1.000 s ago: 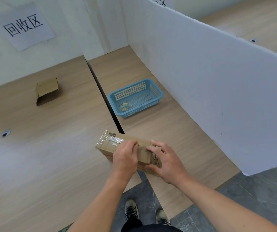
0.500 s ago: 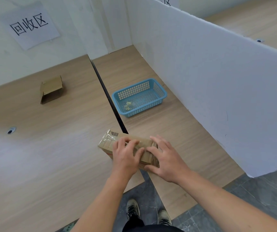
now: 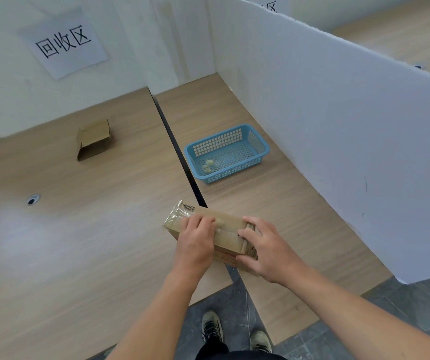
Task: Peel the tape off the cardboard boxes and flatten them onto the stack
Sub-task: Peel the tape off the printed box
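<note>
A taped cardboard box (image 3: 225,229) lies across the gap between two wooden tables, near their front edge. Clear tape with a barcode label (image 3: 180,213) covers its left end. My left hand (image 3: 195,242) rests on top of the box with fingers curled, fingertips at a strip of tape on the top face. My right hand (image 3: 268,252) grips the box's right end, thumb on the near side, fingers over the top. A flattened cardboard box (image 3: 93,142) lies on the left table, further back.
A blue plastic basket (image 3: 256,149) with crumpled tape scraps stands on the right table. A white partition (image 3: 338,126) walls off the right side. A paper sign (image 3: 63,42) hangs on the back wall. A cable hole (image 3: 32,199) is in the left table.
My left hand's fingers have slid left along the box top, curling on the tape. My right hand has shifted to the box's right end. The camera has moved slightly.
</note>
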